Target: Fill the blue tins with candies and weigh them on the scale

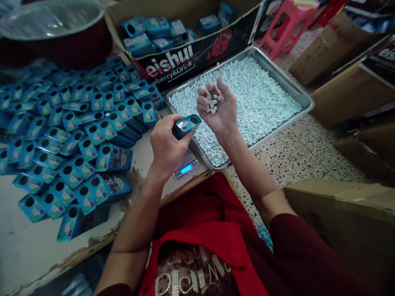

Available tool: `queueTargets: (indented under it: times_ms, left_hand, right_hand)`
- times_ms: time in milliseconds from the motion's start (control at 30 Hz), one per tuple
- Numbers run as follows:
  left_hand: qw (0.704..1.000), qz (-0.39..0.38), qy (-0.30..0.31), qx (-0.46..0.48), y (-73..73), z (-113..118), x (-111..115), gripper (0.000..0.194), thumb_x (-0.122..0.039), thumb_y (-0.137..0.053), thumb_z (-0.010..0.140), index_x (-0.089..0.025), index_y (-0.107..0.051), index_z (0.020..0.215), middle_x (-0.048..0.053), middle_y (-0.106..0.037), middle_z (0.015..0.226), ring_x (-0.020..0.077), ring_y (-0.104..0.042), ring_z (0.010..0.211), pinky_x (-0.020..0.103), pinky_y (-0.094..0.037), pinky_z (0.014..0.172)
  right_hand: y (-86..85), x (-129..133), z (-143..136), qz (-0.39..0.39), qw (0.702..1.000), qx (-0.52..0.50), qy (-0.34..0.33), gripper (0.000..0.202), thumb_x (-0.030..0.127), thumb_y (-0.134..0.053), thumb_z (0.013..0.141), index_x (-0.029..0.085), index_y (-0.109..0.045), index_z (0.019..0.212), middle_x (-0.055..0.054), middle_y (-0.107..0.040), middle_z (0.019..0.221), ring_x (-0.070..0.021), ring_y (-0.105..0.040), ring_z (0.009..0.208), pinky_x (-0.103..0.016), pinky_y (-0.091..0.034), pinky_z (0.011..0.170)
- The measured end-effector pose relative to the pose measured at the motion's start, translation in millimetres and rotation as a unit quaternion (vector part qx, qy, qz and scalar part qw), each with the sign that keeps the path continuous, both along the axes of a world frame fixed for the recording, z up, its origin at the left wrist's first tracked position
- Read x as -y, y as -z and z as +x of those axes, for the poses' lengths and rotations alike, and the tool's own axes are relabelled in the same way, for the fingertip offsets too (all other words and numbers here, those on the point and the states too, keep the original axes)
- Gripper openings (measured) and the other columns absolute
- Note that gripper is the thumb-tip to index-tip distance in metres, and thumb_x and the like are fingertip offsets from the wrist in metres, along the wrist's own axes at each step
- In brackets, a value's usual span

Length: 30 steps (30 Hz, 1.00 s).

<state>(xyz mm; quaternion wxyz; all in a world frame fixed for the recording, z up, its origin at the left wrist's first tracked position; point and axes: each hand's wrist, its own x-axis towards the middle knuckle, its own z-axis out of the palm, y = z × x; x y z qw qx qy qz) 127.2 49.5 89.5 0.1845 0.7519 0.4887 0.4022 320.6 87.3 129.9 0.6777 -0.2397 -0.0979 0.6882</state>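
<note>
My left hand (168,142) grips a small blue candy box (189,123) with a round hole in its top. Just right of the box, my right hand (220,107) is turned palm up, fingers curled, cupping several pale candies (213,103). Below my right hand lies a metal tray (308,102) spread with white and pale-blue candies (262,94). Under my left hand, partly hidden, sits a small scale (187,169) with a lit blue display.
Many blue boxes (74,152) with round holes stand crowded on the white table (18,246) at left. Behind are a carton (197,49) of blue boxes and a large metal bowl (55,28). A pink stool (288,24) and cardboard boxes (345,222) stand at right.
</note>
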Motion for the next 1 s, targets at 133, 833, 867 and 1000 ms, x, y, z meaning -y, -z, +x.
queueTargets:
  times_ms: [133, 833, 867, 1000]
  left_hand:
    - [1.0, 0.002, 0.011, 0.009, -1.1, 5.0, -1.8, 0.044, -0.019, -0.098, 0.086, -0.025, -0.081, 0.126, 0.006, -0.085, 0.127, 0.0333, -0.081, 0.121, 0.051, -0.064, 0.117]
    - [0.989, -0.041, -0.038, 0.136, 13.2, -10.1, 12.1, 0.044, -0.031, -0.104, 0.087, -0.025, -0.081, 0.125, 0.003, -0.086, 0.119, 0.0226, -0.083, 0.102, 0.033, -0.069, 0.09]
    - [0.987, -0.046, -0.045, 0.145, 16.2, -16.7, 17.5, 0.045, -0.034, -0.104, 0.087, -0.025, -0.081, 0.125, 0.003, -0.086, 0.119, 0.0222, -0.084, 0.101, 0.032, -0.07, 0.09]
    - [0.979, -0.078, -0.069, 0.178, 36.1, -42.9, 46.3, 0.045, -0.038, -0.1, 0.091, -0.026, -0.081, 0.13, 0.003, -0.087, 0.121, 0.022, -0.085, 0.103, 0.032, -0.072, 0.093]
  right_hand:
    - [3.5, 6.4, -2.8, 0.05, 0.985, 0.168, 0.005, 0.06, 0.081, -0.086, 0.099, 0.032, -0.053, 0.09, 0.0, -0.063, 0.087, -0.021, -0.06, 0.079, -0.034, -0.054, 0.061]
    - [-9.3, 12.4, -21.4, 0.098, 0.941, 0.316, 0.074, 0.068, 0.093, -0.071, 0.102, 0.03, -0.051, 0.088, -0.004, -0.055, 0.093, -0.0235, -0.055, 0.085, -0.038, -0.058, 0.081]
    - [-6.6, 9.7, -15.0, 0.084, 0.937, 0.327, 0.086, 0.069, 0.096, -0.07, 0.1, 0.031, -0.049, 0.09, -0.003, -0.055, 0.094, -0.0236, -0.056, 0.086, -0.038, -0.058, 0.081]
    - [14.4, 15.6, 26.2, 0.054, 0.851, 0.52, 0.045, 0.054, 0.079, -0.073, 0.104, 0.03, -0.055, 0.092, -0.004, -0.062, 0.096, -0.0237, -0.062, 0.091, -0.039, -0.057, 0.086]
